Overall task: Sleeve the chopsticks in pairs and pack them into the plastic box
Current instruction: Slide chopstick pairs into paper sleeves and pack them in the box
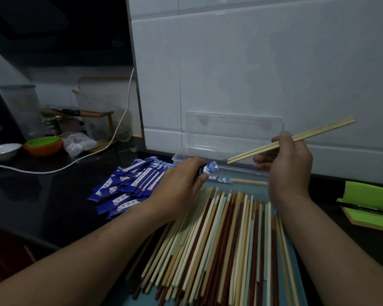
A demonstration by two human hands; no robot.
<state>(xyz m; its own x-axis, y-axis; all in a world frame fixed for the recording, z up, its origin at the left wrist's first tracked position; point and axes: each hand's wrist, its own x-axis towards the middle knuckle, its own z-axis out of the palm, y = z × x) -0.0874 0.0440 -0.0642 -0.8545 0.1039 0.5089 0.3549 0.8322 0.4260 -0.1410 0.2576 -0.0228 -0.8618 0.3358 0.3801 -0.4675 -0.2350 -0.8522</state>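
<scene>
Your clear plastic box (241, 167) stands open against the white wall, its lid upright, and it holds one sleeved pair (234, 180) with bare tips sticking out to the right. Your right hand (287, 164) pinches two pale chopsticks (296, 138) above the box, while your left hand (181, 184) grips one blue sleeve (209, 168). Loose chopsticks (219, 244) fan below, too many to count, beside the heaped empty sleeves (128, 186).

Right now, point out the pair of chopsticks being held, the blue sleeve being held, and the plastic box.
pair of chopsticks (318, 133), head view, on the shafts beyond the right hand.
blue sleeve (209, 168), head view, on its open end past the left hand.
plastic box (234, 167), head view, on its front rim.
</scene>
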